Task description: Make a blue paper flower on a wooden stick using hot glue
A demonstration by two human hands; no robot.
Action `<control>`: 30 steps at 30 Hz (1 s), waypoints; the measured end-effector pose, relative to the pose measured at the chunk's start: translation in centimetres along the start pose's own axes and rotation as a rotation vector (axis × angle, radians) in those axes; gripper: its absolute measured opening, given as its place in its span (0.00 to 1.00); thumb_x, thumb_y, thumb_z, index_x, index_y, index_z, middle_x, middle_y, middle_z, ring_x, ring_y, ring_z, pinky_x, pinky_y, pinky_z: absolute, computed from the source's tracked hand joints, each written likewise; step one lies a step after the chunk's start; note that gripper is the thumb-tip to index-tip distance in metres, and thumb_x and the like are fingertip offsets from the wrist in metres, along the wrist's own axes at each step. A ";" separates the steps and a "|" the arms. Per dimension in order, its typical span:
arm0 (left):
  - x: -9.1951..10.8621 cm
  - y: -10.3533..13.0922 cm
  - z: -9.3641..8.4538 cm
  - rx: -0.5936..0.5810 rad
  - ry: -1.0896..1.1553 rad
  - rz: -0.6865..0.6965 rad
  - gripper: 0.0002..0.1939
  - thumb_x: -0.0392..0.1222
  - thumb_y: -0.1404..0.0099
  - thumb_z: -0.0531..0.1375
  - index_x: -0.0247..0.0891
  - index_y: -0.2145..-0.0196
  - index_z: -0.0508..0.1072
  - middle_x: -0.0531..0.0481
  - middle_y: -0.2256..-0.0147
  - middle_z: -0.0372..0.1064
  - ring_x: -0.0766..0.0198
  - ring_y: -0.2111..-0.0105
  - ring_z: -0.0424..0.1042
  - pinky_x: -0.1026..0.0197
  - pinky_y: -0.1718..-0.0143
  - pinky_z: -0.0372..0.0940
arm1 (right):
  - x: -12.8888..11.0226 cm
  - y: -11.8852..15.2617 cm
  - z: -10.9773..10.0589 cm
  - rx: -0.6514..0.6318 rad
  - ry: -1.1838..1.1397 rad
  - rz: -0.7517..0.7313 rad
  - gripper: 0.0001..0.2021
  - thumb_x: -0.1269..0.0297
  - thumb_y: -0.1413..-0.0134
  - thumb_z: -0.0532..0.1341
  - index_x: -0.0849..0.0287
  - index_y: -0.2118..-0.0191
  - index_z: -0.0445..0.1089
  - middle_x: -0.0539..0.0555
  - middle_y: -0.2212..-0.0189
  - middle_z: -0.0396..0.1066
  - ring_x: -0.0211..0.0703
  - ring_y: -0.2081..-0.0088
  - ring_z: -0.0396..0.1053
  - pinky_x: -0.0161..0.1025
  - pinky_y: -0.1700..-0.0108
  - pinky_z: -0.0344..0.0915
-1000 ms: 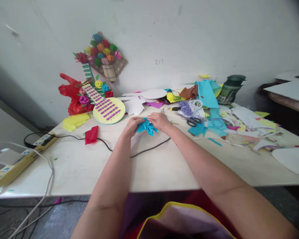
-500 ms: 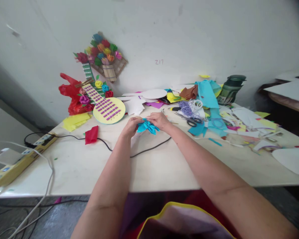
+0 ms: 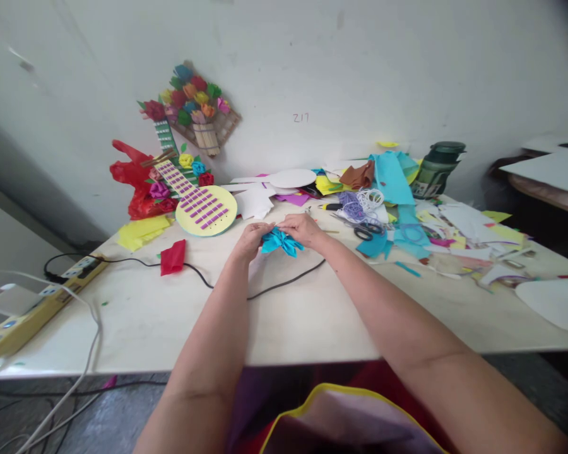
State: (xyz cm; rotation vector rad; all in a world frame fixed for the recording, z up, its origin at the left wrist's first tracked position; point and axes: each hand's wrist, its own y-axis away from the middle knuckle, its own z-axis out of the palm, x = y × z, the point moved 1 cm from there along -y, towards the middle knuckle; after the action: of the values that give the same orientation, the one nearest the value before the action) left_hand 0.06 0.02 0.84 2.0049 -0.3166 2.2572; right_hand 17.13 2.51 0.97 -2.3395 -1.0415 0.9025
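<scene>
A blue crepe-paper flower (image 3: 282, 243) with pointed, splayed petals is held between my two hands above the table. My left hand (image 3: 253, 238) is closed on its left side, fingertips at the upper edge. From the right, my right hand (image 3: 301, 228) pinches the same flower near its top. The fingers hide the part they grip. Below the hands a black cable (image 3: 288, 282) crosses the tabletop. A folded red paper piece (image 3: 173, 258) lies to the left of my left hand.
Behind stand a yellow paper guitar (image 3: 207, 211) and a red plastic bag (image 3: 135, 176). Scissors (image 3: 369, 231), yarn (image 3: 355, 207), paper scraps (image 3: 464, 227) and a green bottle (image 3: 438, 170) fill the right side. A power strip (image 3: 42, 306) lies at the left edge.
My hands stay together on the blue flower, whose petals have shifted slightly. The whole view has moved a little; nothing else visibly differs.
</scene>
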 end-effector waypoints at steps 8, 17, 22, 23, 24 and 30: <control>0.3 0.1 -0.2 -0.067 -0.071 0.041 0.21 0.52 0.54 0.69 0.34 0.84 0.66 0.56 0.85 0.53 0.73 0.85 0.51 0.65 0.82 0.46 | -0.4 0.2 -0.4 -0.016 -0.137 0.029 0.10 0.69 0.47 0.61 0.60 0.64 0.80 0.53 0.73 0.73 0.36 0.70 0.68 0.32 0.65 0.62; 0.2 0.2 -0.2 -0.035 -0.095 0.029 0.18 0.50 0.55 0.69 0.34 0.83 0.68 0.55 0.85 0.56 0.73 0.85 0.53 0.66 0.82 0.46 | 0.4 0.2 -0.3 -0.054 -0.254 0.024 0.10 0.72 0.48 0.60 0.59 0.64 0.80 0.53 0.71 0.75 0.37 0.68 0.71 0.34 0.64 0.66; 0.4 0.3 0.0 -0.026 -0.104 0.013 0.22 0.53 0.55 0.70 0.35 0.85 0.65 0.56 0.86 0.54 0.74 0.85 0.52 0.66 0.82 0.46 | 0.2 0.2 -0.4 -0.048 -0.266 0.070 0.10 0.71 0.50 0.62 0.59 0.64 0.80 0.54 0.70 0.77 0.38 0.68 0.72 0.34 0.64 0.66; 0.4 0.3 0.1 -0.024 -0.101 0.011 0.23 0.54 0.55 0.70 0.35 0.86 0.64 0.57 0.86 0.53 0.74 0.85 0.51 0.66 0.83 0.46 | 0.1 0.2 -0.4 -0.047 -0.280 0.087 0.10 0.71 0.50 0.61 0.59 0.64 0.80 0.54 0.69 0.77 0.38 0.68 0.72 0.34 0.63 0.67; 0.4 0.3 0.1 -0.023 -0.096 0.008 0.24 0.55 0.54 0.69 0.35 0.86 0.63 0.57 0.86 0.52 0.74 0.86 0.50 0.66 0.83 0.46 | 0.0 0.2 -0.4 -0.052 -0.298 0.102 0.10 0.71 0.50 0.61 0.59 0.63 0.80 0.54 0.69 0.78 0.38 0.67 0.72 0.35 0.63 0.67; 0.0 0.1 0.1 -0.015 -0.020 -0.031 0.20 0.52 0.51 0.68 0.33 0.83 0.69 0.54 0.85 0.58 0.72 0.85 0.55 0.65 0.81 0.52 | -0.2 0.4 -0.3 -0.082 -0.397 0.160 0.11 0.68 0.49 0.60 0.60 0.63 0.80 0.53 0.67 0.79 0.41 0.65 0.74 0.38 0.60 0.69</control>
State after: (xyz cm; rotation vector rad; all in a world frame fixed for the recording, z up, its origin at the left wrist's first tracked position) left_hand 0.10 -0.06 0.83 2.0121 -0.3012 2.2110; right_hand 17.40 2.09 1.00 -2.3925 -1.0634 1.4550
